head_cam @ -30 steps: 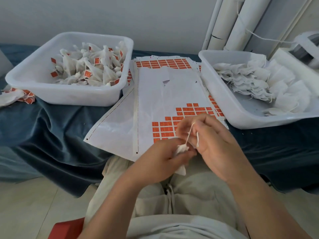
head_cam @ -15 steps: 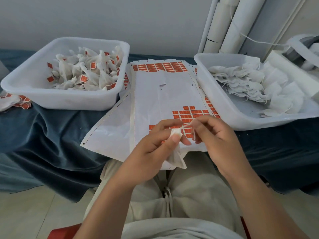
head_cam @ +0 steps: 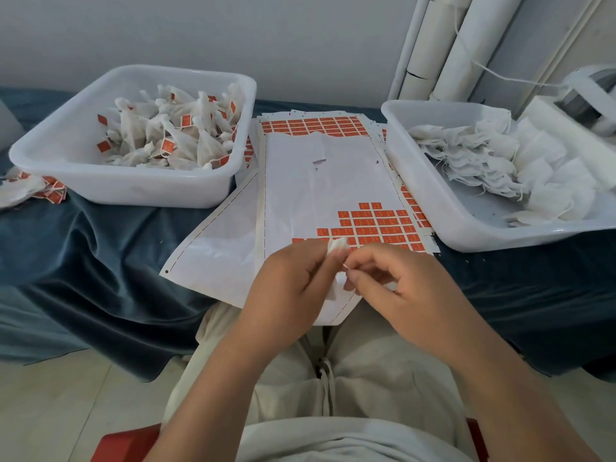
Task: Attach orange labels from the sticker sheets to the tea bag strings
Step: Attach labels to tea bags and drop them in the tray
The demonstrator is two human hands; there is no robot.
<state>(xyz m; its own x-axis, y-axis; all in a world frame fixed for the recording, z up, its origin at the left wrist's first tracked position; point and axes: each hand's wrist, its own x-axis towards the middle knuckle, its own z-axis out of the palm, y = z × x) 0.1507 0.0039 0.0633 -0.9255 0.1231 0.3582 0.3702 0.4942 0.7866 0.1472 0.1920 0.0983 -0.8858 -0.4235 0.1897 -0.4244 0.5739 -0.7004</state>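
My left hand [head_cam: 293, 288] pinches a tea bag [head_cam: 337, 245] over the sheet [head_cam: 333, 195]; my right hand [head_cam: 393, 288] pinches closed, on its string, I judge. Next: peel an orange label [head_cam: 366, 223], fold it over the string.

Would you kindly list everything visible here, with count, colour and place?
left tub: one, white, far left, holding labelled tea bags
right tub: one, white, right, holding unlabelled tea bags
sticker sheets: several, white with orange labels, between the tubs
loose tea bags: a few, white with orange labels, left of the left tub
cloth: one, dark blue, under everything
tubes: several, white, against the wall
held tea bag: one, white
left hand: pinching the held tea bag
right hand: fingertips pinched beside it
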